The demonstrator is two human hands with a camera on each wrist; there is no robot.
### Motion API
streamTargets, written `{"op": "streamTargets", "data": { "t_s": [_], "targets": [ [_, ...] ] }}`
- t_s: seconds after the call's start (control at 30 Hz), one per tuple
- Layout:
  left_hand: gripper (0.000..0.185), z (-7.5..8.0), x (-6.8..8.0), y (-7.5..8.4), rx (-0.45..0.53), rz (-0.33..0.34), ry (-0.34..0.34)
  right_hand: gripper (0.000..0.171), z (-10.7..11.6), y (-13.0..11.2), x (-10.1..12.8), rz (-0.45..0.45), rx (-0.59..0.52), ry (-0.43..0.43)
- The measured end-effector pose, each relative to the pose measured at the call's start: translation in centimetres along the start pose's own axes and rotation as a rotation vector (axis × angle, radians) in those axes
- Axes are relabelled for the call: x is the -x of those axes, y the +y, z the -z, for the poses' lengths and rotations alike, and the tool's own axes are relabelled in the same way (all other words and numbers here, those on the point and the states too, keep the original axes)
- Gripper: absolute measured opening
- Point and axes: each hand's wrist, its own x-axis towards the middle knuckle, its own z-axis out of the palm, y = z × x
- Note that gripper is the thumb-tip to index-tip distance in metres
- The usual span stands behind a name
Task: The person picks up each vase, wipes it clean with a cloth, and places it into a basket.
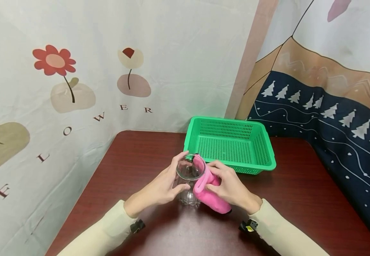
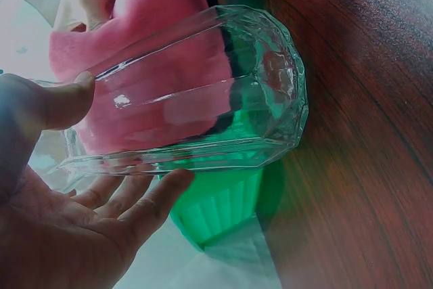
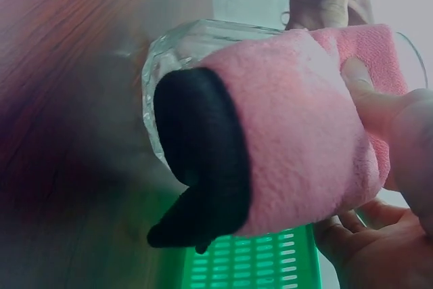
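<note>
On table [image 1: 133,160]: L hand [image 1: 160,186] holds glass [image 1: 189,177].

Person, two bare hands: left hand [image 1: 164,186], right hand [image 1: 228,186]. No gloves, no rings seen.

Both forearms in long sleeves, pale cream, soft knit-like fabric, plain, no print. Left sleeve [image 1: 103,231] ends at wrist in snug cuff; right sleeve [image 1: 281,231] same.

Small black device strapped under each wrist, at cuff edge: left wrist mount [image 1: 137,226] all black; right wrist mount [image 1: 248,225] black with small yellow mark. Straps mostly hidden by sleeves.

Fingernails short, unpainted, per both wrist views.
</note>
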Motion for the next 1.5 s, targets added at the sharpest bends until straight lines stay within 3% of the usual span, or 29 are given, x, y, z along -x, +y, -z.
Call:
{"op": "streamTargets", "data": {
  "t_s": [0.4,0.8,1.5],
  "targets": [
    [0.106,0.2,0.1,0.3,0.006,0.023,-0.002,0.058,-0.7,0.8,0.5,0.069,0.100,-0.037],
    [0.105,0.2,0.0,0.3,0.029,0.021,-0.009,0.047,-1.0,1.5,1.1,0.003,0.151,-0.156],
    [0.106,0.2,0.0,0.3,0.018,0.030,-0.009,0.041,-1.7,2.6,1.8,-0.065,0.138,-0.235]
  ]
}}
